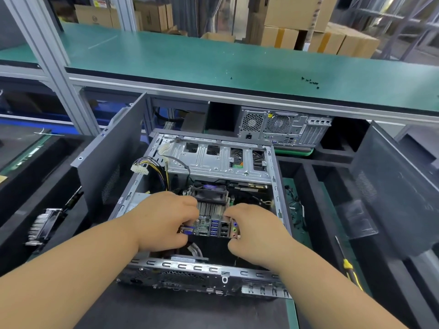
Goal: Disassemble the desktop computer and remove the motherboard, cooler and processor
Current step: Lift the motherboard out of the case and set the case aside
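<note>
A storeroom of stacked cardboard boxes point(282, 13) lies behind a long workbench topped with a matte green mat point(213, 58), a few small dark screws point(310, 81) scattered near its right end.

Below its front edge, the person's left hand point(164, 222) and right hand point(251, 231) are both curled round the motherboard point(209, 227). The left grips its near-left corner by the blue port, the right pinches the near-right corner by the coloured audio jacks. The board sits tilted inside the open case point(202, 269), its port edge raised toward the camera, seemingly being lifted out.

It should handle as a stiff, thin panel made top-heavy by the cooler point(210, 200) mounted on it: a black fan over bare aluminium fins. The judgement is that edges and the metal port block are the safe holds, since the fins are sharp and bendable and the soldered parts fragile. The processor is presumably hidden beneath the cooler.

The case is stamped, ribbed grey steel with slotted rails. A bundle of coloured cables ending in a white plastic connector point(140, 168) hangs free at its far-left corner and could snag.

Outward, a dark perforated side panel point(104, 167) leans at the left, a finned part point(42, 227) lies on black foam further left, a yellow-handled screwdriver point(348, 262) rests at the right, and a second computer point(285, 125) stands under the bench.
</note>
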`<action>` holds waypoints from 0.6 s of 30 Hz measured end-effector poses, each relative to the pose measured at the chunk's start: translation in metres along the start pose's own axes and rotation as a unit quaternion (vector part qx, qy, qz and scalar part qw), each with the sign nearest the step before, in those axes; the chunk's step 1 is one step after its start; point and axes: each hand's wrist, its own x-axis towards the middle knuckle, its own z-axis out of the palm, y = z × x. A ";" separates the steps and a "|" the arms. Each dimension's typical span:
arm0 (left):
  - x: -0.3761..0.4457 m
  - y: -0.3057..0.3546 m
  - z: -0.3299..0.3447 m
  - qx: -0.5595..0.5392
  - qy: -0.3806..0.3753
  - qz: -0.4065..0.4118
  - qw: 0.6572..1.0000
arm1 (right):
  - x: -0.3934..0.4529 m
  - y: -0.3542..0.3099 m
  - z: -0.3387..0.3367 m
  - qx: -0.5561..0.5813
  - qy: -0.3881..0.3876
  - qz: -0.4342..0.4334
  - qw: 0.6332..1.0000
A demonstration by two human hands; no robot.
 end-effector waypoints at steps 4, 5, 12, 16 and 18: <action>-0.008 0.000 0.001 -0.007 -0.019 0.004 1.000 | -0.006 -0.005 0.008 0.048 -0.003 -0.016 0.999; -0.010 0.000 0.001 -0.010 -0.013 0.003 1.000 | -0.007 -0.006 0.009 0.062 0.003 -0.014 0.998; -0.003 -0.007 -0.013 -0.037 0.022 -0.005 0.999 | -0.009 -0.003 0.001 0.099 -0.016 -0.012 0.995; 0.000 -0.008 -0.015 -0.038 0.022 0.001 0.999 | -0.010 0.002 -0.006 0.066 -0.065 -0.001 0.996; -0.001 -0.008 -0.014 -0.038 0.023 0.001 0.999 | -0.013 0.002 -0.009 0.033 -0.053 -0.009 0.998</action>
